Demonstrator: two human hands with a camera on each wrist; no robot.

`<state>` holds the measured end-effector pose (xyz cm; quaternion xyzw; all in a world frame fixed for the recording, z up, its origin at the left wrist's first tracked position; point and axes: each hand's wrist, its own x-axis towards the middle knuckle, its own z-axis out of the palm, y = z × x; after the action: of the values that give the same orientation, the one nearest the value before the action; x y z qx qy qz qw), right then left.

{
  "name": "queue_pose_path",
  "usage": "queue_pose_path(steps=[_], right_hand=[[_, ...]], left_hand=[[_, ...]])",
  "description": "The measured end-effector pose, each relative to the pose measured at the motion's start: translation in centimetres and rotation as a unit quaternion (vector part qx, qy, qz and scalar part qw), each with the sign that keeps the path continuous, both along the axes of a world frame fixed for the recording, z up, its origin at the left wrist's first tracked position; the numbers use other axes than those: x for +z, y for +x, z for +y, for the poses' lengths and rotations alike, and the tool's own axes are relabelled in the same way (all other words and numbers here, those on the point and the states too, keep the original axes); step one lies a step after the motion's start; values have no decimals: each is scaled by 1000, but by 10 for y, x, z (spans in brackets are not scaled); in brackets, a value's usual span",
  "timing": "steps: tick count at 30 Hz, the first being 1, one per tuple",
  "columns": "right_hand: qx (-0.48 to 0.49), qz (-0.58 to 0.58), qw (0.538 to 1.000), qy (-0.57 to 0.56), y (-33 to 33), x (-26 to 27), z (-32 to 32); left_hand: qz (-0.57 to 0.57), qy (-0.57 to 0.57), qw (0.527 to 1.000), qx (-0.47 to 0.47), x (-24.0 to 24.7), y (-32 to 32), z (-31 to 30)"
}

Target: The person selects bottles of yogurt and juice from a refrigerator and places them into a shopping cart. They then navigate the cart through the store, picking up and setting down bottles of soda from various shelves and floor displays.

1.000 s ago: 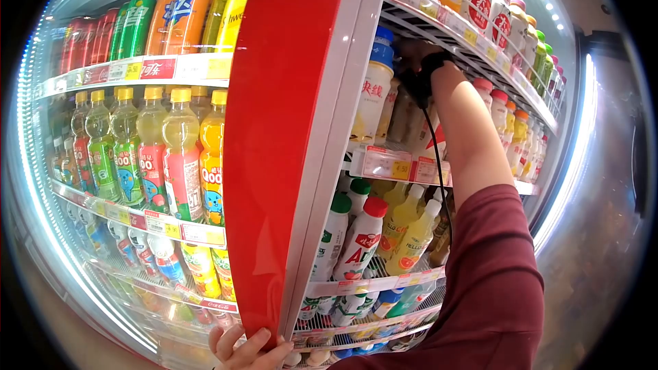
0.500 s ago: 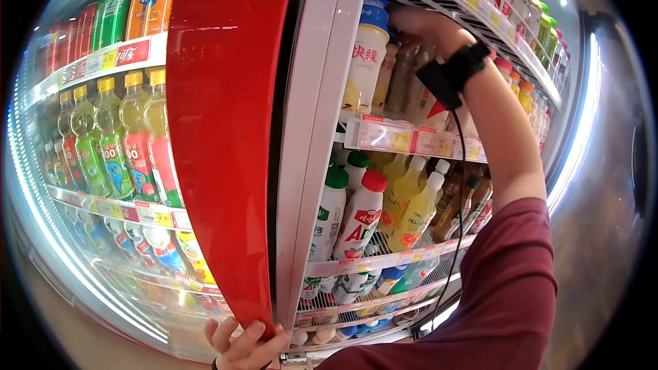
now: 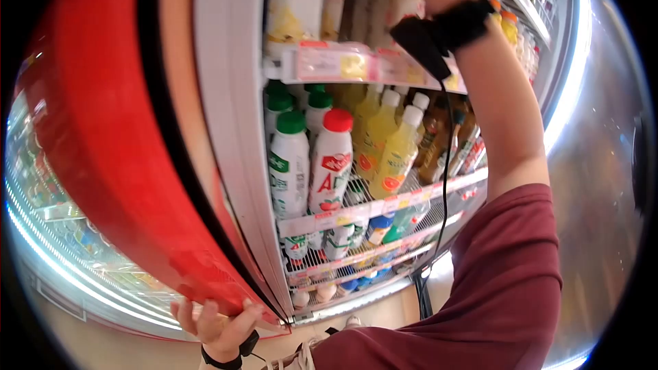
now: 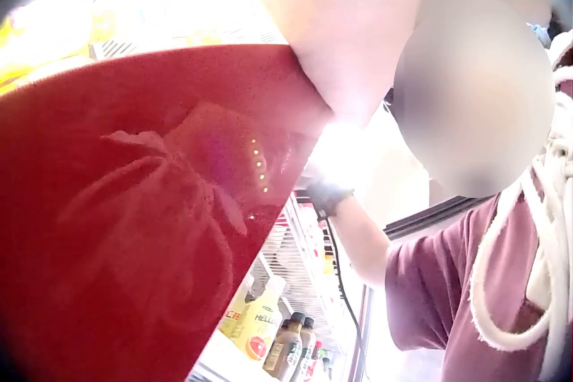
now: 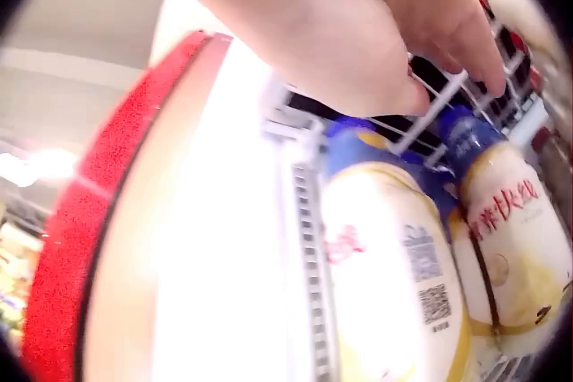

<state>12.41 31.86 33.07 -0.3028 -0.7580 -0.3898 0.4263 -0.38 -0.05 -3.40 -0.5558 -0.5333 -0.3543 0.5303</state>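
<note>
Your left hand point(image 3: 221, 329) grips the red door point(image 3: 103, 116) by its lower edge. Your right hand point(image 5: 358, 33) is loosely bent, just above the blue-capped bottles point(image 5: 389, 257) at the shelf's point(image 3: 336, 63) left end; contact is unclear. The orange cans seen earlier are out of view. Wire rack point(image 5: 432, 118) crowds your fingertips.

On the blue-capped bottle point(image 5: 515, 234) at the right of the right wrist view, 养快线 can be read, preceded by what is probably 营. A QR code is printed on the bottle beside it point(image 5: 394, 274). "HELLO" is shown on a yellow bottle point(image 4: 260, 321), "AD" on a red-capped bottle point(image 3: 332, 171). The price tags point(image 3: 336, 63) are blurred.
</note>
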Motion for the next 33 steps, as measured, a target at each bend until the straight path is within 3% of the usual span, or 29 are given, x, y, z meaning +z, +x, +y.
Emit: queue_pose_path(steps=[2, 3, 4, 5, 7, 8, 9, 10, 11, 12, 13, 17, 19, 21, 23, 25, 26, 27, 29, 31, 33], right_hand=[[45, 19, 972, -229, 63, -23, -65], [184, 69, 960, -202, 95, -53, -81], [350, 89, 916, -177, 128, -96, -94], [465, 84, 856, -207, 160, -131, -106], [669, 1, 646, -368, 207, -203, -125], [547, -57, 666, -503, 231, -226, -142], [444, -37, 676, -587, 227, -261, -147], [336, 3, 626, -704, 213, -287, -140], [337, 49, 662, -668, 209, -349, -114], [284, 194, 633, -694, 208, -423, -83], [191, 264, 696, -639, 198, -448, -69], [125, 326, 805, -480, 171, -479, -21], [11, 292, 797, -528, 161, -476, -4], [-26, 283, 805, -521, 152, -481, 4], [-19, 315, 794, -519, 141, -482, -1], [-33, 322, 818, -475, 136, -475, -15], [-24, 350, 789, -505, 134, -472, -24], [-24, 348, 788, -508, 133, -481, -26], [26, 296, 913, -280, 133, -502, -26], [60, 285, 906, -307, 139, -511, -30], [224, 381, 815, -375, 144, -518, -32]], left_hand=[[15, 20, 999, -21, 1, -4, 4], [20, 29, 999, -26, 2, -4, 5], [16, 26, 999, -14, 1, -3, 4], [13, 21, 1000, -4, 1, -2, 3], [38, 16, 999, -5, 1, -9, 1], [32, 6, 999, -5, 5, -7, -2], [23, -2, 1000, 0, 5, -4, -4], [21, 3, 1000, 6, -5, -12, -4], [6, 22, 1000, -9, -2, -8, 0], [9, 20, 1000, -12, 0, -8, 1], [14, 13, 1000, -18, 3, -9, -1], [12, 1, 1000, -28, 14, 2, 8], [16, 17, 999, -44, 15, 3, 14], [15, 32, 998, -55, 16, 2, 16], [50, 40, 996, -66, 18, -2, 15], [46, 28, 997, -48, 16, -2, 11], [45, 31, 996, -65, 17, -2, 13], [45, 34, 995, -83, 18, -2, 15], [37, 36, 995, -81, 17, -1, 13], [45, 29, 997, -49, 16, -3, 10], [31, 13, 998, -47, 13, -3, 8]])
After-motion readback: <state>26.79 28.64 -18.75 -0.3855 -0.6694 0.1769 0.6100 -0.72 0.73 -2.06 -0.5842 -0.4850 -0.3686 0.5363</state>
